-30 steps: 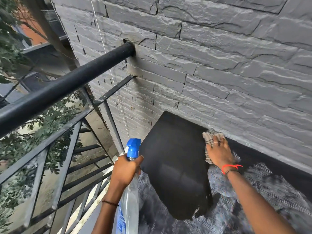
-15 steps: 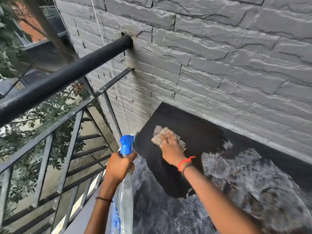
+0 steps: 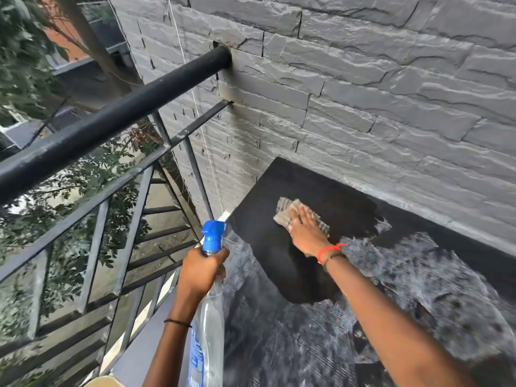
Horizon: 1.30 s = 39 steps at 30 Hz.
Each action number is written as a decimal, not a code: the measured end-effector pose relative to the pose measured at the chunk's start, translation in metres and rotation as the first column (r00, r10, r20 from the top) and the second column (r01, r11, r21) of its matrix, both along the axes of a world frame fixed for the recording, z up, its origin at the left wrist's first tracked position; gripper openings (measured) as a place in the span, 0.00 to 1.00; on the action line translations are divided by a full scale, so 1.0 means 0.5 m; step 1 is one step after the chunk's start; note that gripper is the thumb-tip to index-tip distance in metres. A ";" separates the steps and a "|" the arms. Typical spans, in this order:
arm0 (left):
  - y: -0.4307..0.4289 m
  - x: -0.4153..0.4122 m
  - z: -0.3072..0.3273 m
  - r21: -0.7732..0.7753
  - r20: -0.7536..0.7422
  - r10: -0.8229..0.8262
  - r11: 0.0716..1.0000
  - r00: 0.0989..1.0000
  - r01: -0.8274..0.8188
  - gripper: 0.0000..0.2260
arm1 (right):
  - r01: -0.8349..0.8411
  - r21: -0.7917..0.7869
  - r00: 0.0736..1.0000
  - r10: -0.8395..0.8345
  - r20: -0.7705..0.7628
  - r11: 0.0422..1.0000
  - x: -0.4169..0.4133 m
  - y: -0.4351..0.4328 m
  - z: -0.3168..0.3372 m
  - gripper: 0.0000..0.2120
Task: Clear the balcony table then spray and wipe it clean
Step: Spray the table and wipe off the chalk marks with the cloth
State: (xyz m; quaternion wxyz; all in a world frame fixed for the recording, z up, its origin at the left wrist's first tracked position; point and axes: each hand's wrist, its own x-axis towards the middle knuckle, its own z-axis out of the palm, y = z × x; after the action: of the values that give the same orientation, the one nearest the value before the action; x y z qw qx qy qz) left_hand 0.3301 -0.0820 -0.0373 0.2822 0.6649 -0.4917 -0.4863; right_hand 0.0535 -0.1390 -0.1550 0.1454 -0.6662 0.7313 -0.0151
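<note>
cloth (image 3: 298, 216) slid right under right hand (image 3: 305, 233); table (image 3: 279, 261) dark, streaked.

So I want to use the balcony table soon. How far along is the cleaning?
Cleared: nothing but the cloth lies on the visible part of the table. Sprayed, apparently: the near part is streaked grey. In hand: the right hand presses the cloth flat on the far dark patch, which looks wiped, while the left hand holds the spray bottle. Left: the streaky area near the person.
</note>
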 end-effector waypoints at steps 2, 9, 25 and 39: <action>0.011 0.017 0.000 0.009 0.011 0.020 1.000 1.000 -0.020 0.15 | -0.072 0.003 0.997 0.072 0.008 0.997 0.076 -0.041 -0.003 0.32; 0.048 0.065 0.008 0.025 0.066 0.040 0.999 0.997 -0.042 0.15 | -0.341 -0.151 0.934 0.353 0.062 0.928 0.256 0.172 0.022 0.29; 0.164 0.127 -0.010 0.045 0.094 0.129 0.990 0.987 -0.133 0.14 | -0.247 0.038 0.967 0.243 0.077 0.968 0.257 0.016 0.024 0.32; 0.271 0.137 -0.015 0.069 0.150 0.129 0.988 0.980 -0.141 0.19 | -0.347 -0.041 0.938 0.345 -0.040 0.937 0.126 0.271 0.008 0.29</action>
State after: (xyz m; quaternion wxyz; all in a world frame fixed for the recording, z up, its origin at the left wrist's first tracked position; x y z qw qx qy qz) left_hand 0.3984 0.0533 -0.0446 0.2515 0.7410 -0.4451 -0.4353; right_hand 0.1165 -0.0036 -0.1510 0.1183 -0.7878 0.6045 0.0039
